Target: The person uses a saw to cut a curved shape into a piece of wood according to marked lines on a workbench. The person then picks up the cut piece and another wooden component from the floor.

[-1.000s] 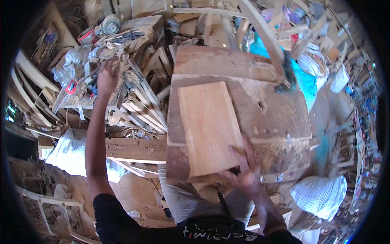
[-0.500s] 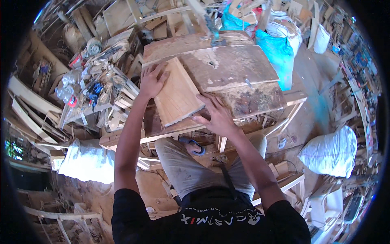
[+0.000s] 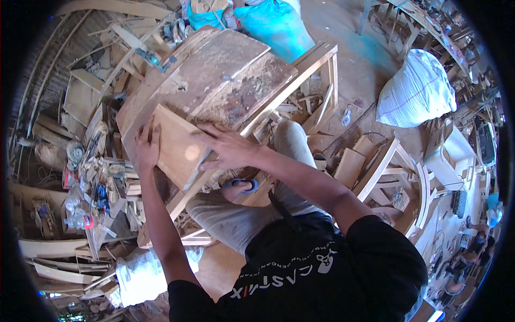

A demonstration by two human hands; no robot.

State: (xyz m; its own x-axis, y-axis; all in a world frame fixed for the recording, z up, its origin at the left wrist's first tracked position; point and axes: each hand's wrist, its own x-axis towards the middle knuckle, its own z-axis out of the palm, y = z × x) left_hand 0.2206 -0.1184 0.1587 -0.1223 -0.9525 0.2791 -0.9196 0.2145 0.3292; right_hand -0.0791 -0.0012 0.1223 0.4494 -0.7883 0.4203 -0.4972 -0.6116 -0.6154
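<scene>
A flat wooden board (image 3: pixel 174 140) with a pale round patch near its closer end lies on the stained workbench (image 3: pixel 214 56). Along its left edge is my left hand (image 3: pixel 146 149), fingers bent against the side and the thumb on top. My right hand (image 3: pixel 229 148) grips the right edge by the near corner, its fingers over the upper face and its thumb at the end edge. The fingertips at the board's far-left side are partly hidden.
Wood scraps and plastic bottles (image 3: pixel 80 220) crowd the left. Turquoise sacks (image 3: pixel 276 27) stand beyond the bench; a stuffed white sack (image 3: pixel 416 91) sits on the floor to the right. Curved wooden frames (image 3: pixel 397 172) stand at lower right. My knees are under the bench's near edge.
The view has swung, so bench and board appear lower left and turned. Both hands remain on the board. A bright round patch now shows on its face.
</scene>
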